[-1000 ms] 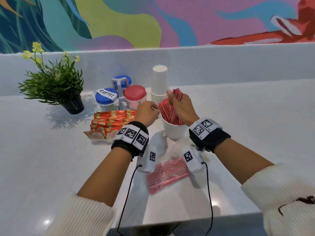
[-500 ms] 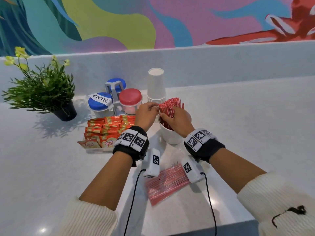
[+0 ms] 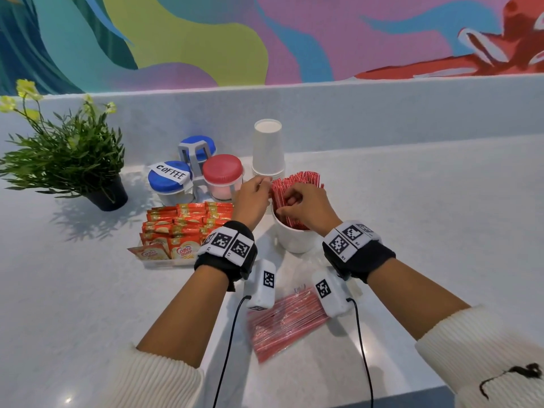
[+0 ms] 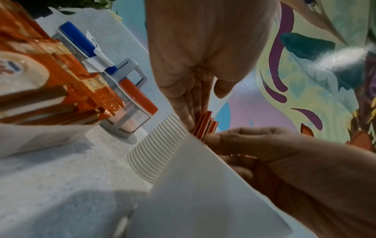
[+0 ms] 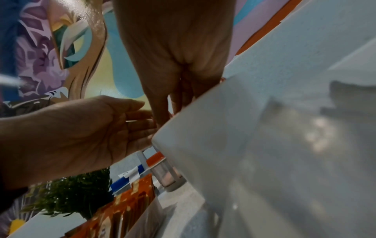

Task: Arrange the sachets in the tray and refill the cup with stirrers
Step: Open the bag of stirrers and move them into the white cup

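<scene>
A white cup (image 3: 294,240) stands at mid-counter with a bunch of red stirrers (image 3: 303,181) upright in it. My right hand (image 3: 290,203) reaches over the rim, its fingers curled in among the stirrers and gripping them. My left hand (image 3: 263,184) is at the bunch's left side; in the left wrist view its straight fingers (image 4: 187,111) press against the stirrers (image 4: 204,124), thumb apart. Left of the cup, a clear tray (image 3: 164,262) holds rows of orange sachets (image 3: 182,222). A plastic pack of more red stirrers (image 3: 282,322) lies on the counter under my wrists.
Behind the cup stands a stack of paper cups (image 3: 268,148). A grey holder with blue-lidded and red-lidded jars (image 3: 194,172) sits behind the tray. A potted plant (image 3: 67,163) is at far left. A raised ledge runs along the back; the counter's front edge is near my elbows.
My right hand has lowered the stirrer bunch into the cup and now sits low over the rim. My left hand has moved in against the bunch's left side.
</scene>
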Demonstrator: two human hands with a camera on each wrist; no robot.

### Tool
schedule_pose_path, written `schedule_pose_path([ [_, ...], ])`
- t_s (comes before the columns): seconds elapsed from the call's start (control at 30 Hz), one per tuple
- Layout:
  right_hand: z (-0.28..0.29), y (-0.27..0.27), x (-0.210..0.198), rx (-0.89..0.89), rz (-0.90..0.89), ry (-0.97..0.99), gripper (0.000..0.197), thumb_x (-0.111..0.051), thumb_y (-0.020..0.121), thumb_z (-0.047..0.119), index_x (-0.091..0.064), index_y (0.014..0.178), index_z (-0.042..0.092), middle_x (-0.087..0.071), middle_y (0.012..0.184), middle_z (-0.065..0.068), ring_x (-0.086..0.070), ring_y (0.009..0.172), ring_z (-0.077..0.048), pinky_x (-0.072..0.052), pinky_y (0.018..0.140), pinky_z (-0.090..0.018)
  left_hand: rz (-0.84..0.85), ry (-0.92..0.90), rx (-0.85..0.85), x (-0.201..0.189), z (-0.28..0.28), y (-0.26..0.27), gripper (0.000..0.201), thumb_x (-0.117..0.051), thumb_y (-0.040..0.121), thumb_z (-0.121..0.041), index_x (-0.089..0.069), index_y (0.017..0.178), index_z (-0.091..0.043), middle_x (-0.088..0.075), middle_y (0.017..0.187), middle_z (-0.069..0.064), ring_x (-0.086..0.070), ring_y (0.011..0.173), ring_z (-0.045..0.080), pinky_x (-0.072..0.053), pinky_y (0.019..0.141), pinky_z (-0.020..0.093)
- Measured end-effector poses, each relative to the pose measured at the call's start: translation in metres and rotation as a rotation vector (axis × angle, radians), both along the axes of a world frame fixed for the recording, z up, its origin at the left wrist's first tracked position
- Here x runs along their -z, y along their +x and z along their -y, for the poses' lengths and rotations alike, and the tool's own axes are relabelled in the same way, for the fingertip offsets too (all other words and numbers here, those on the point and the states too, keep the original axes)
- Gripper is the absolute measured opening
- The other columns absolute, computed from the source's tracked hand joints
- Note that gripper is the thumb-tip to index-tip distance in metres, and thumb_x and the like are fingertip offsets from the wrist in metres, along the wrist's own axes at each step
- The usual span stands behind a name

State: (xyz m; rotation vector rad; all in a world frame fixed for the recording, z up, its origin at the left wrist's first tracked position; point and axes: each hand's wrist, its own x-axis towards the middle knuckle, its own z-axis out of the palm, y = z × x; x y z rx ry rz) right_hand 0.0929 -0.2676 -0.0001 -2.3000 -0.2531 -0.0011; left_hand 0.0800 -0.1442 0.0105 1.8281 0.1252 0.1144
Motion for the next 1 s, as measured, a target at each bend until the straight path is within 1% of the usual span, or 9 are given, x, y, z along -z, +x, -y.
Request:
schedule_pose_path([
  [0.07,0.003,0.0,-0.004,0.032,0.049,0.123,0.023,-0.077,0.071,0.012,-0.064,0.09,0.005,-0.059,0.077,-0.003,-0.055,0.073,-0.016,-0.05,0.078,-0.033,-0.001,0.022,0.009,0.004,0.002,0.001,0.03,-0.043,0.089,-0.036,-0.061,0.096,-0.013,-0.062,0.093,0.011,-0.059,0.092,0.024,-0.047,0.094,0.052],
  [0.13,0.007,0.0,-0.008,0.11,0.169,0.164,0.018,-0.071,0.077,0.012,-0.064,0.092,0.004,-0.059,0.082,-0.004,-0.053,0.075,-0.014,-0.047,0.077,-0.027,-0.002,0.046,0.035,0.002,0.006,-0.002,0.034,-0.05,0.093,-0.032,-0.058,0.118,-0.011,-0.064,0.114,0.012,-0.059,0.11,0.024,-0.045,0.101,0.048],
  [0.23,0.019,0.006,-0.007,0.274,0.289,0.107,0.022,-0.057,0.087,0.015,-0.057,0.108,0.008,-0.055,0.11,-0.008,-0.049,0.104,-0.018,-0.04,0.089,-0.026,0.002,0.175,0.1,0.003,0.009,0.0,0.051,-0.057,0.091,-0.022,-0.043,0.138,-0.007,-0.053,0.135,0.011,-0.051,0.124,0.023,-0.039,0.108,0.037],
  [0.3,0.024,0.01,-0.002,0.288,0.212,0.072,0.038,-0.05,0.091,0.014,-0.045,0.128,0.008,-0.042,0.136,-0.012,-0.037,0.127,-0.023,-0.032,0.106,-0.031,0.011,0.284,0.116,0.005,0.009,0.002,0.054,-0.058,0.09,-0.015,-0.039,0.14,-0.008,-0.053,0.136,0.011,-0.049,0.125,0.023,-0.035,0.108,0.033],
  [0.37,0.024,0.011,0.002,0.207,0.065,0.08,0.052,-0.045,0.095,0.015,-0.027,0.143,0.008,-0.029,0.149,-0.013,-0.031,0.137,-0.026,-0.027,0.113,-0.036,0.034,0.334,0.091,0.007,0.009,0.003,0.053,-0.057,0.09,-0.01,-0.04,0.14,-0.009,-0.053,0.136,0.011,-0.05,0.124,0.022,-0.035,0.105,0.027],
  [0.47,0.022,0.011,0.009,0.047,0.03,0.016,0.058,-0.043,0.096,0.016,-0.016,0.147,0.01,-0.031,0.15,-0.012,-0.036,0.136,-0.027,-0.029,0.112,-0.038,0.09,0.408,0.024,0.009,0.009,0.007,0.048,-0.061,0.087,-0.007,-0.049,0.134,-0.008,-0.057,0.127,0.015,-0.052,0.119,0.024,-0.034,0.094,0.019],
  [0.67,0.03,0.012,0.017,-0.132,0.103,-0.128,0.063,-0.047,0.095,0.02,-0.014,0.147,0.01,-0.028,0.151,-0.011,-0.035,0.136,-0.025,-0.03,0.11,-0.038,0.116,0.425,-0.049,0.01,0.013,0.018,0.043,-0.065,0.085,-0.011,-0.057,0.126,-0.009,-0.056,0.121,0.017,-0.055,0.113,0.027,-0.04,0.099,0.028],
  [0.83,0.029,0.019,0.026,-0.143,0.171,-0.206,0.062,-0.045,0.095,0.027,-0.015,0.145,0.006,-0.021,0.152,-0.014,-0.039,0.131,-0.031,-0.039,0.105,-0.048,0.192,0.515,0.009,0.014,0.016,0.015,0.038,-0.053,0.092,-0.012,-0.053,0.13,-0.007,-0.056,0.12,0.017,-0.055,0.108,0.023,-0.032,0.09,0.013],
  [1.0,0.029,0.02,0.026,-0.115,0.169,-0.214,0.068,-0.047,0.095,0.029,-0.01,0.147,0.006,-0.019,0.154,-0.014,-0.04,0.132,-0.03,-0.037,0.105,-0.042,0.195,0.52,0.058,0.016,0.012,0.007,0.04,-0.048,0.094,-0.006,-0.049,0.134,-0.007,-0.064,0.118,0.016,-0.061,0.104,0.026,-0.039,0.085,0.019],
])
